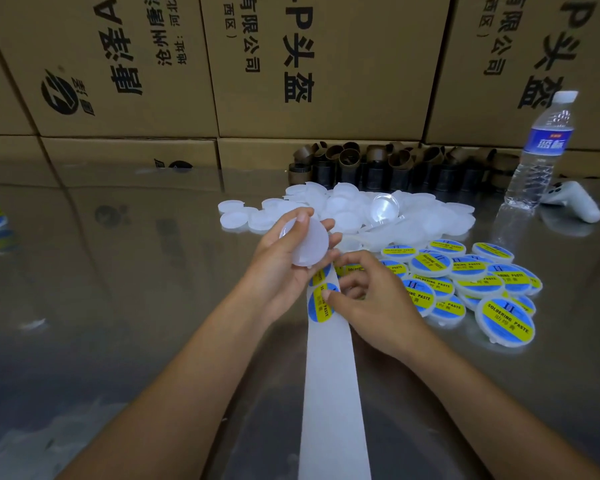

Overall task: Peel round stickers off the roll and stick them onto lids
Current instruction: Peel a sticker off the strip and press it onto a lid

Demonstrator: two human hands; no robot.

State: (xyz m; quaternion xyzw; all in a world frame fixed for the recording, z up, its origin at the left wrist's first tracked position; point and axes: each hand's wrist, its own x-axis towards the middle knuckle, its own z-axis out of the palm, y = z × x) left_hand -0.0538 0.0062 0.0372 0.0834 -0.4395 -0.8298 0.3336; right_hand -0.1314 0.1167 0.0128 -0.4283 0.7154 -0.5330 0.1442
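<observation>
My left hand [284,258] held a blank lid [309,242] up off the desk [118,289], fingers [326,226] curled round its rim and its flat face turned toward me, so that face was free to take a label. I held it just above the backing strip [329,375], so a peeled label would have only a short way to travel.

The strip ran from the bottom of the view up between my forearms. The nearest sticker [321,303] lay on it right under the lid. My right hand [371,296] pinched at that sticker's edge, thumb on top and the other fingers curled in beside the strip. I could not tell whether the edge had lifted.

The pile of blank lids [378,209] sat just beyond my hands for an easy reach. The labelled lids [482,282] lay apart on my right, which separated finished ones from blanks.
</observation>
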